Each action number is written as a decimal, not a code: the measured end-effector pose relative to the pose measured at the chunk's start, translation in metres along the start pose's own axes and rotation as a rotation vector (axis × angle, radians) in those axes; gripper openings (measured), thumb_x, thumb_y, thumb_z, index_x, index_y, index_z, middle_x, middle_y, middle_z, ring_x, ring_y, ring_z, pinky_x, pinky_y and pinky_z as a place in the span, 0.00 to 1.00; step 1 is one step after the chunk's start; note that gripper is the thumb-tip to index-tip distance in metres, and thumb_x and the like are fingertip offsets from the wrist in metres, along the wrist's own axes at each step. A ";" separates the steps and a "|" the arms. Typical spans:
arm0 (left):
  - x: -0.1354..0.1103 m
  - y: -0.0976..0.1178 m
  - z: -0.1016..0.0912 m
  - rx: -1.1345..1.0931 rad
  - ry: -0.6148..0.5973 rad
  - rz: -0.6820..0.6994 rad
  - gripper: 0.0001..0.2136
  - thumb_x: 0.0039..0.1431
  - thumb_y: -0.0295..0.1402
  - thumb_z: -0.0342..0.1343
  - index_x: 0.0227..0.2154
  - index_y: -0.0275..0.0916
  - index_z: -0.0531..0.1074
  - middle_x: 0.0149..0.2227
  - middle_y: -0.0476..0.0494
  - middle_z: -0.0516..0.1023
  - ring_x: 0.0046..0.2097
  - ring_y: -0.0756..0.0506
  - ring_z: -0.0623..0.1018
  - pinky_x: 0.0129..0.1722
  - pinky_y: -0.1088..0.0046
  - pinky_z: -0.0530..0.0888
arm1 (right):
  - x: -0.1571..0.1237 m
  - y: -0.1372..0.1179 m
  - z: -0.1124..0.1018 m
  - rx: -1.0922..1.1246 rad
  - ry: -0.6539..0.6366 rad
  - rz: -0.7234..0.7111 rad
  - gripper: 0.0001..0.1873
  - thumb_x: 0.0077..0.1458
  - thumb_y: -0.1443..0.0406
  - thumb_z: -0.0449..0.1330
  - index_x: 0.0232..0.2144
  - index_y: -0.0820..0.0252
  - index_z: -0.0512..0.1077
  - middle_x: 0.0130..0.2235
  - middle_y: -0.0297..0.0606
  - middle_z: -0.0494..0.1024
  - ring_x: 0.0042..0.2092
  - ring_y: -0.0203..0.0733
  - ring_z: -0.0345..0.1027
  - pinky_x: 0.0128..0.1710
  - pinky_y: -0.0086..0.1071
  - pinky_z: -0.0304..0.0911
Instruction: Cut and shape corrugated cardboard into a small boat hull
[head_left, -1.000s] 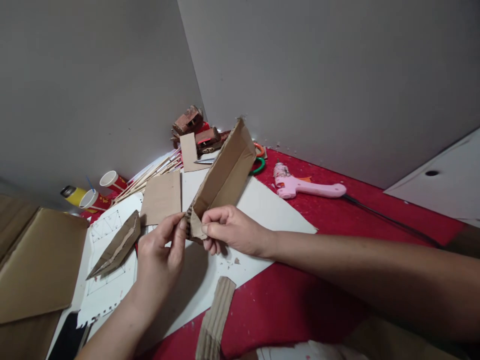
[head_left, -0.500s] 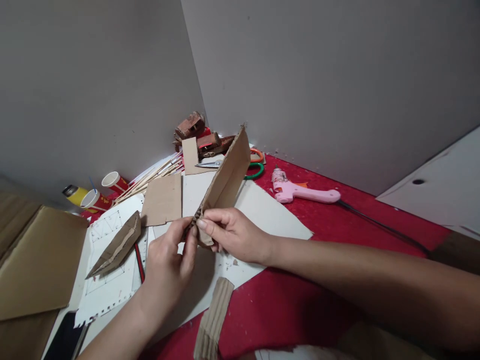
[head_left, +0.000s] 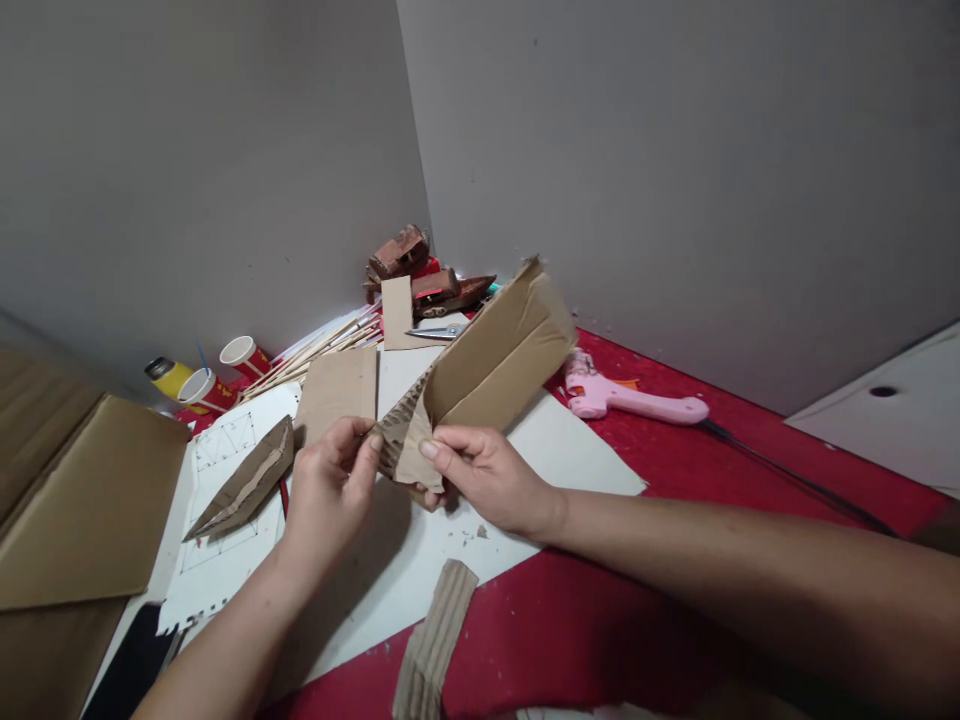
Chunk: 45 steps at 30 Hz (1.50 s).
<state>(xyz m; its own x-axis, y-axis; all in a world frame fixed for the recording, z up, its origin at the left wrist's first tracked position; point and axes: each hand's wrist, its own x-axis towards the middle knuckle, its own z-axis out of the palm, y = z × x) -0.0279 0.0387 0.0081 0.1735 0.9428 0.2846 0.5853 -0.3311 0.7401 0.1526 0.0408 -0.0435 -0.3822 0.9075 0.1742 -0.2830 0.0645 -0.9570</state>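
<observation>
Between my hands is a strip of corrugated cardboard, raised above a white sheet and slanting up to the right. At its near end the paper facing is peeled back, baring dark ridges. My left hand pinches the ridged corner between thumb and fingers. Thumb and fingers of my right hand are closed on the loose paper flap. A torn ridged scrap lies below, across the white sheet's edge and the red table. Scissors lie partly hidden behind the strip.
A pink glue gun with a black cord lies on the red tabletop. To the left are a cardboard box, a drawing, paper cups, a yellow bottle and wooden sticks. Brown models stand by the wall corner.
The cardboard strip has turned so that its broad face shows more. The paper flap is pulled farther from the ridges, and my hands are slightly farther apart. The view has shifted a little.
</observation>
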 end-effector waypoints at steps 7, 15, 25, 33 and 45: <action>0.002 0.000 -0.003 0.054 0.029 0.074 0.07 0.63 0.33 0.52 0.35 0.36 0.72 0.28 0.47 0.77 0.29 0.49 0.76 0.29 0.76 0.72 | 0.002 -0.003 -0.006 -0.099 0.062 0.062 0.21 0.57 0.51 0.57 0.22 0.59 0.63 0.20 0.31 0.70 0.21 0.32 0.65 0.20 0.25 0.60; -0.012 0.008 0.012 0.274 0.053 0.388 0.06 0.62 0.26 0.52 0.41 0.36 0.70 0.31 0.47 0.78 0.30 0.51 0.76 0.32 0.78 0.71 | 0.010 -0.008 -0.010 -0.360 0.185 -0.032 0.18 0.56 0.52 0.57 0.24 0.60 0.65 0.23 0.33 0.68 0.26 0.35 0.61 0.22 0.27 0.57; -0.018 0.016 0.027 0.028 0.049 0.134 0.09 0.65 0.32 0.50 0.39 0.36 0.75 0.29 0.48 0.77 0.30 0.50 0.75 0.31 0.78 0.70 | 0.000 -0.004 -0.001 -0.452 0.105 -0.182 0.18 0.59 0.57 0.52 0.20 0.58 0.59 0.20 0.29 0.59 0.23 0.32 0.53 0.22 0.27 0.52; 0.009 0.002 -0.004 0.070 0.204 0.000 0.13 0.62 0.38 0.52 0.24 0.37 0.68 0.19 0.54 0.62 0.22 0.52 0.64 0.22 0.78 0.62 | 0.007 -0.018 -0.013 -0.236 0.044 -0.055 0.18 0.61 0.58 0.52 0.25 0.62 0.72 0.26 0.38 0.77 0.30 0.38 0.70 0.31 0.31 0.63; -0.010 0.012 0.010 0.122 0.020 0.109 0.11 0.64 0.35 0.50 0.41 0.36 0.75 0.20 0.52 0.70 0.22 0.51 0.70 0.24 0.77 0.68 | 0.012 -0.019 -0.020 -0.363 0.167 -0.105 0.18 0.60 0.54 0.54 0.24 0.60 0.65 0.24 0.33 0.69 0.26 0.36 0.62 0.25 0.29 0.56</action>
<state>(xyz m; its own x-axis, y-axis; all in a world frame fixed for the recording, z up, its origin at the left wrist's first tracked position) -0.0148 0.0256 0.0079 0.2259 0.9003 0.3720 0.6561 -0.4229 0.6251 0.1708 0.0590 -0.0279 -0.2113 0.9410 0.2642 0.0275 0.2760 -0.9608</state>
